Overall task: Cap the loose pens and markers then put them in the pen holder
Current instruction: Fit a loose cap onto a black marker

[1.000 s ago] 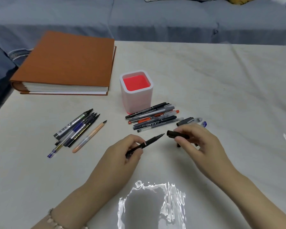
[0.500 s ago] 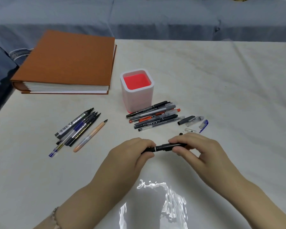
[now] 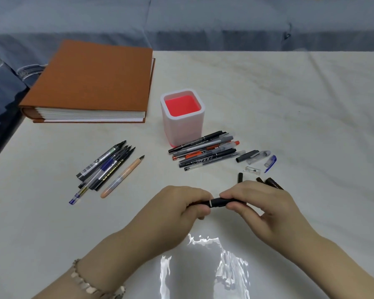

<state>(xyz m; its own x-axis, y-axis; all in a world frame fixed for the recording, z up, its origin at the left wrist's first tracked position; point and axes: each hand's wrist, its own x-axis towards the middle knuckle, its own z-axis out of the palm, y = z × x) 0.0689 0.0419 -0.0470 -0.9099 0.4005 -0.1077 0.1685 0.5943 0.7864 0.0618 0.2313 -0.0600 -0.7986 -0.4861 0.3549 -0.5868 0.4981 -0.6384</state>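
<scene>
The capping step is in hand. The left hand (image 3: pixel 179 209) grips the barrel of a slim black plastic pen (image 3: pixel 201 204), and the right hand (image 3: pixel 261 209) pinches its black cap (image 3: pixel 221 201), which looks pushed home. The pen is held nearer than the white square pen holder with red inside (image 3: pixel 183 128). Next, I judge, one hand must carry it there and lower it in upright.

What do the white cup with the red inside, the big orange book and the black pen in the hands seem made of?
The pen holder looks like moulded plastic: smooth matte white walls, rounded corners, red inside. The orange book seems cloth- or paper-covered board, matte and finely grained; which, I cannot tell. The black pen looks like hard plastic with a slight sheen.
</scene>
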